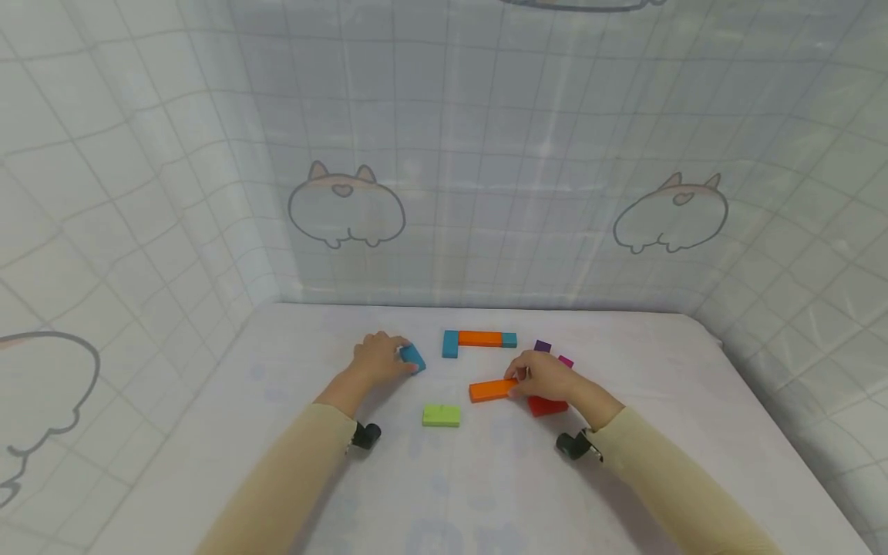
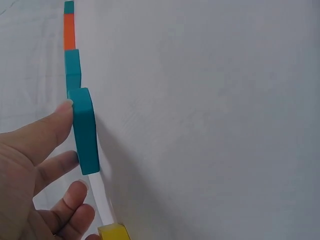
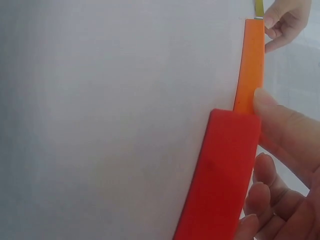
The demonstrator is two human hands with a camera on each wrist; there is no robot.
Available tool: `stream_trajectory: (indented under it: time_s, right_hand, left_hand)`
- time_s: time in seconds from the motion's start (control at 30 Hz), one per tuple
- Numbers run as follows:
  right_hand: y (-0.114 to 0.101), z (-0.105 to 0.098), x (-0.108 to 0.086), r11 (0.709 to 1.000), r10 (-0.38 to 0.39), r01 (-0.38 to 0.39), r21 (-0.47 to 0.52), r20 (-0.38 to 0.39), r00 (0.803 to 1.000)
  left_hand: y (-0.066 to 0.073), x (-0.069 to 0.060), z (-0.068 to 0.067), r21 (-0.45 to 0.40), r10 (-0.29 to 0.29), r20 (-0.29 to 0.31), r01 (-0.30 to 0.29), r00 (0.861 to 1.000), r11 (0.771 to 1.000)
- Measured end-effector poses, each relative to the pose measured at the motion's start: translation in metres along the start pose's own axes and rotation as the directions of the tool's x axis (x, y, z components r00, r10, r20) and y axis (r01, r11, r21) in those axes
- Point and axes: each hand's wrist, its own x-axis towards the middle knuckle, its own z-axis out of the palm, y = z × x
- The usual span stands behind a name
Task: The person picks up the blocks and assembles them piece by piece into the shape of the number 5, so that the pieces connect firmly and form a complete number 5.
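Observation:
My left hand (image 1: 380, 357) pinches a blue block (image 1: 412, 358) between thumb and fingers. Seen from the left wrist, this teal-blue block (image 2: 86, 131) is tilted, with the thumb on its near side and the other fingers curled below. My right hand (image 1: 546, 375) holds an orange block (image 1: 491, 390) by its right end. The right wrist view shows the thumb against the long orange block (image 3: 251, 65), while a red block (image 3: 217, 172) lies in front of it. Beneath the right hand, the red block (image 1: 548, 406) is partly hidden.
Farther back, a blue block (image 1: 450, 344), an orange block (image 1: 480, 339) and a small blue block (image 1: 509, 340) form a joined row. A lime-green block (image 1: 441, 416) lies nearer. Purple (image 1: 543, 347) and magenta (image 1: 566, 361) pieces show behind the right hand.

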Motion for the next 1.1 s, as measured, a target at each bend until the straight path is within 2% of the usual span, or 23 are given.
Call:
stream_trajectory:
  time_s: [0.13, 0.37, 0.53, 0.73, 0.93, 1.1]
  right_hand:
    - [-0.004, 0.000, 0.000, 1.000, 0.027, -0.027, -0.004, -0.008, 1.000]
    - [-0.009, 0.000, 0.001, 1.000, 0.023, -0.023, 0.004, -0.011, 1.000]
    - [-0.012, 0.001, 0.003, 0.998, 0.059, -0.059, 0.002, -0.011, 0.998]
    - [-0.014, 0.003, 0.007, 0.997, 0.076, -0.076, -0.007, -0.016, 0.997]
    - [-0.017, 0.004, 0.008, 0.997, 0.078, -0.078, 0.000, -0.022, 0.997]
    - [-0.020, 0.004, 0.008, 0.997, 0.082, -0.082, -0.002, -0.021, 0.996]
  left_hand:
    - [0.003, -0.001, 0.003, 0.012, 0.015, 0.005, -0.015, 1.000, 1.000]
    - [0.013, -0.004, 0.005, 0.042, 0.022, 0.023, -0.023, 0.999, 0.999]
    - [0.022, -0.009, 0.004, 0.065, 0.037, 0.030, -0.039, 0.999, 0.997]
    - [0.032, -0.014, 0.003, 0.046, 0.035, 0.058, -0.037, 0.998, 0.998]
    - [0.034, -0.012, 0.009, 0.039, 0.035, 0.072, -0.038, 0.997, 0.999]
    - [0.035, -0.010, 0.013, 0.042, 0.058, 0.077, -0.062, 0.995, 0.997]
